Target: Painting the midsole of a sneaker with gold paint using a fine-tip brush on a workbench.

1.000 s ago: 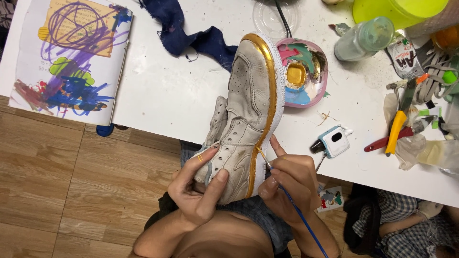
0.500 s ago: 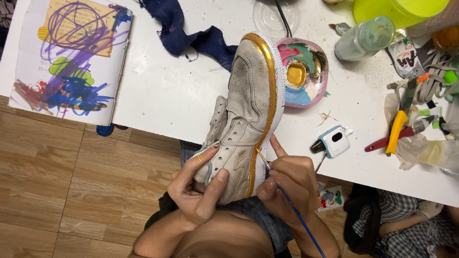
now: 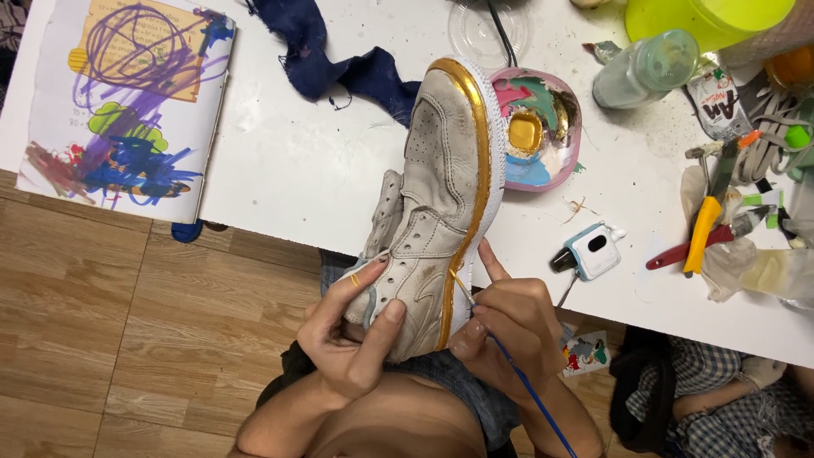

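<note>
White speckled tabletop (image 3: 297, 182); left hand (image 3: 352, 335) fingers clasping scuffed leather sneaker (image 3: 432, 212), right hand (image 3: 509, 331) fingers pinching thin paintbrush (image 3: 509, 365).

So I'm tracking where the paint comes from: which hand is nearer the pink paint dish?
Right. The right hand sits just below the pink paint dish, holding a brush; the left hand grips the shoe on its far side.

The left hand (image 3: 352, 339) grips a worn white leather sneaker (image 3: 437, 203) with gold-painted trim; the right hand (image 3: 509, 331) holds a thin blue-handled paintbrush (image 3: 517, 377) against its sole edge.
</note>
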